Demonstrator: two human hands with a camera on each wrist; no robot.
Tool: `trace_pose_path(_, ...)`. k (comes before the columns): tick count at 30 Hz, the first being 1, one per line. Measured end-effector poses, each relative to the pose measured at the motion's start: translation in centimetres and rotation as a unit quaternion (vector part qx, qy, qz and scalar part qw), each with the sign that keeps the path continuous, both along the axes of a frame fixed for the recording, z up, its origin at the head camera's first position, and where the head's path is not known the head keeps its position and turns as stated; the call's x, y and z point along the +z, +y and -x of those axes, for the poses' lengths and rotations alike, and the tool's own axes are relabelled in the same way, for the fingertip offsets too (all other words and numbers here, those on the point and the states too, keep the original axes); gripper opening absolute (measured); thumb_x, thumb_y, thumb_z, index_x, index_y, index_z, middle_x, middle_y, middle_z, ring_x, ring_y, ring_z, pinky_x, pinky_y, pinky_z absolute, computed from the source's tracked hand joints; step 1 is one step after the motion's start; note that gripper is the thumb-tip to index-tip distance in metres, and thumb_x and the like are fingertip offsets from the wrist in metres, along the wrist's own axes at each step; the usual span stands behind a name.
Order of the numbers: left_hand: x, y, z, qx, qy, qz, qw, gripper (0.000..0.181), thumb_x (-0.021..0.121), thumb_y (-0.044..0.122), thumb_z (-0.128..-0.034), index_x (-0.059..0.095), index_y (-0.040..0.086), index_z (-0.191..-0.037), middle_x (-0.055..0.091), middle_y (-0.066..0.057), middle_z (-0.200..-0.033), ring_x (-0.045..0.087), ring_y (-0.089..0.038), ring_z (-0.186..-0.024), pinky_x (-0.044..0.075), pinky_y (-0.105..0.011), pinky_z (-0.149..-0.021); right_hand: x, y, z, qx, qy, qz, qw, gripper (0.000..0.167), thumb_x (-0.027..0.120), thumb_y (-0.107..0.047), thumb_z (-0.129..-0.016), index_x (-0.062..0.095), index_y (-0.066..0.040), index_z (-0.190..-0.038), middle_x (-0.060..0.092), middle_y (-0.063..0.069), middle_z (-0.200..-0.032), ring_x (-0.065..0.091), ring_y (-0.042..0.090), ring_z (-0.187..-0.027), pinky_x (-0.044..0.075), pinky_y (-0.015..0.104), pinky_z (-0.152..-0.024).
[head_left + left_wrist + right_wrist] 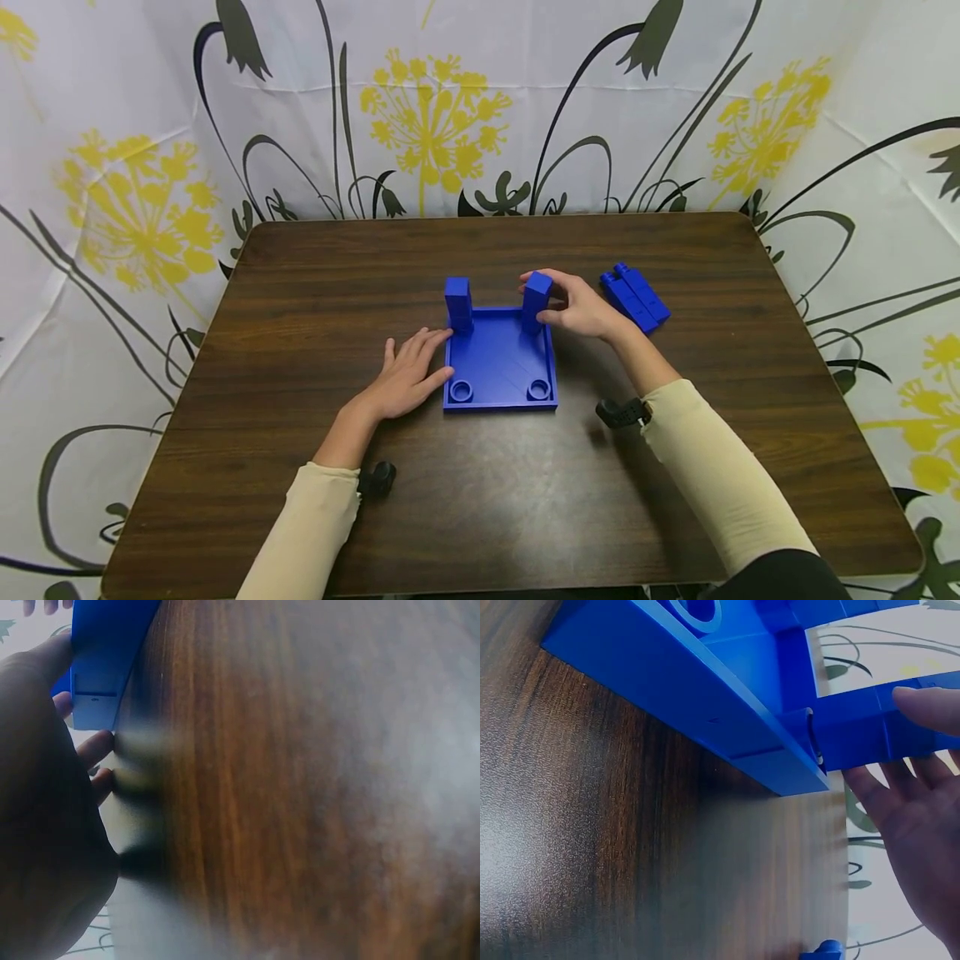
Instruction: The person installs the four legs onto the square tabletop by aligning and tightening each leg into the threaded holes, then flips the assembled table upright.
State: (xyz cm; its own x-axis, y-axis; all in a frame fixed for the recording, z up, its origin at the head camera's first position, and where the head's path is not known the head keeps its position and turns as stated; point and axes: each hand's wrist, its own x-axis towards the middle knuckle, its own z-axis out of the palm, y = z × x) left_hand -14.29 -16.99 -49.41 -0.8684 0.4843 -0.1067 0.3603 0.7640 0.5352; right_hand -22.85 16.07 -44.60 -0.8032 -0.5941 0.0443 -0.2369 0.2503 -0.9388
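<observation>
A square blue tray-like base with raised edges lies on the table, a round socket in its front left corner and another in its front right. Two square blue posts stand upright in the back corners, one at left and one at right. My right hand grips the right post, with the thumb on its near side and the fingers behind, as the right wrist view shows. With fingers extended, my left hand touches the base's left edge.
Two more blue posts with round pegs on their ends lie side by side at the right, behind my right forearm. The brown wood-grain table meets a flower-patterned curtain at its back edge.
</observation>
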Motion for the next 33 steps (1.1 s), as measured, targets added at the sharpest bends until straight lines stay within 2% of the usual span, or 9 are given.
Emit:
trace_pose_path(8,0.0,0.0,0.0,-0.002,0.006,-0.005,1.0,0.062,0.041,0.048,-0.1033,0.02,0.023,-0.157,0.022,-0.008,-0.158,0.008,-0.033,-0.148,-0.008,-0.07,-0.106,0.1,0.0,-0.2,-0.048,0.026,-0.044,0.9975,0.054,0.078,-0.006,-0.083,0.052,-0.003,-0.131,0.059,0.015,-0.123,0.056,0.03,-0.118,0.045,0.049,-0.098)
trace_pose_path(16,-0.1,0.0,0.1,-0.002,0.008,-0.01,0.9999,0.063,0.042,0.048,-0.1031,0.021,0.021,-0.156,0.023,-0.009,-0.158,0.009,-0.034,-0.148,-0.008,-0.07,-0.106,-0.5,-0.5,-0.2,-0.098,0.051,-0.054,0.9924,0.049,0.084,-0.01,-0.078,0.057,-0.003,-0.117,0.064,0.013,-0.109,0.061,0.025,-0.103,0.052,0.042,-0.088)
trace_pose_path(24,-0.3,-0.1,0.1,-0.003,0.006,-0.008,0.9999,0.063,0.041,0.049,-0.1031,0.02,0.023,-0.157,0.022,-0.008,-0.159,0.007,-0.032,-0.149,-0.009,-0.069,-0.106,-0.6,-1.2,-0.4,-0.158,0.082,-0.086,0.9803,0.046,0.088,-0.016,-0.073,0.06,-0.005,-0.108,0.066,0.01,-0.099,0.063,0.027,-0.095,0.048,0.041,-0.083)
trace_pose_path(33,-0.1,0.0,0.1,-0.001,-0.002,-0.001,1.0,0.062,0.039,0.049,-0.1036,0.018,0.025,-0.157,0.021,-0.006,-0.159,0.006,-0.03,-0.149,-0.009,-0.068,-0.107,-0.9,-1.7,-0.5,-0.189,0.083,-0.121,0.9709,0.048,0.088,-0.022,-0.073,0.059,-0.006,-0.107,0.067,0.01,-0.097,0.062,0.029,-0.095,0.047,0.042,-0.08)
